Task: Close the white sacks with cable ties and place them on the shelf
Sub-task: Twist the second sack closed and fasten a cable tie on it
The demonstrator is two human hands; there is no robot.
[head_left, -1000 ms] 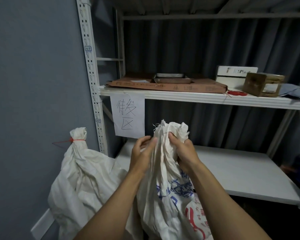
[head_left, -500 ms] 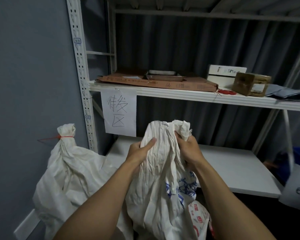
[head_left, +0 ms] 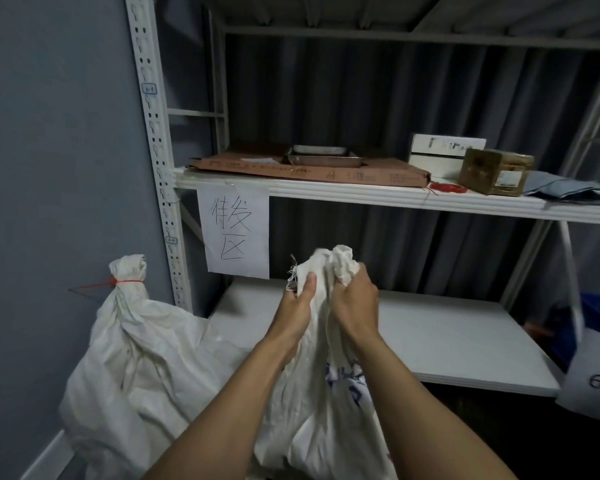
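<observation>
Both hands are bunched around the mouth of the open white sack (head_left: 326, 427), right in front of the lower shelf board (head_left: 447, 337). The left hand (head_left: 297, 306) grips the gathered fabric from the left side, thumb laid up along it. The right hand (head_left: 355, 299) has its fingers curled round the crumpled top, so the 2 hands sit side by side on the neck. A few loose threads stick out of the bunch above the left thumb. Blue and red print shows lower down on the sack, which hangs below the board's front edge.

To the left, a second sack (head_left: 136, 358) leans by the grey wall (head_left: 49, 168), its neck cinched with a red cable tie (head_left: 125, 280) whose tail juts out to the left.

A handwritten paper sign (head_left: 236, 233) hangs from the upper shelf (head_left: 361, 195). On that shelf lie a flattened cardboard sheet (head_left: 309, 168) with a metal tray (head_left: 321, 157) on it, a white box (head_left: 444, 150), a brown box (head_left: 496, 171) and, just beside the brown box, a small bundle of red ties (head_left: 447, 187).
</observation>
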